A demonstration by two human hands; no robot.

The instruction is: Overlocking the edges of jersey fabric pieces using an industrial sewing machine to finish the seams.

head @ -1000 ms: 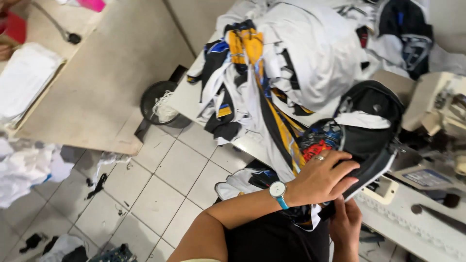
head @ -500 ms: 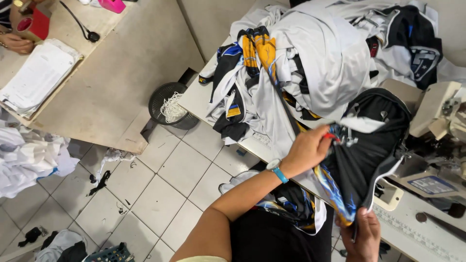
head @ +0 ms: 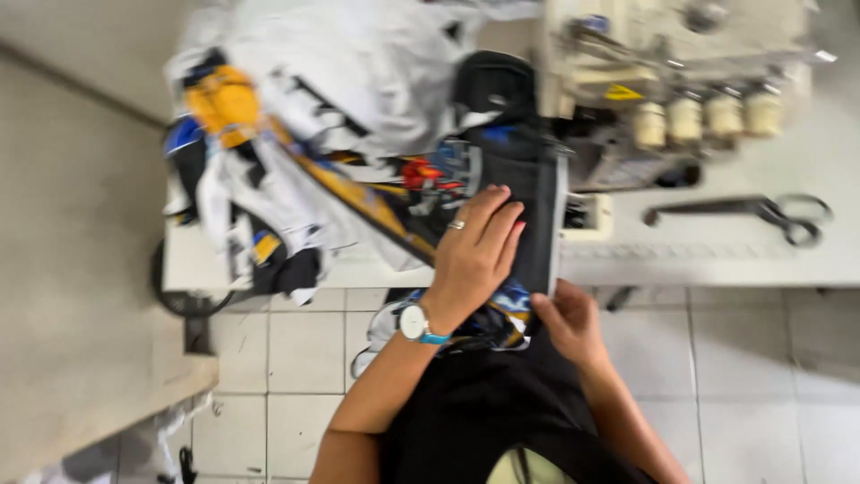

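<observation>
Here, a heap of white, yellow and black garments (head: 296, 116) covers the sewing table (head: 717, 255). Beside it lies a black fabric piece (head: 520, 193) with white edging, before the sewing machine (head: 672, 81). The left hand (head: 475, 255) presses flat on it, fingers extended; the right hand (head: 569, 318) pinches its lower edge.

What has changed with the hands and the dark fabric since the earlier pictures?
The left hand moved from gripping the dark fabric to lying flat on it, beside the sewing machine. The right hand came up to the fabric's lower edge. The garment pile stayed on the table.
</observation>
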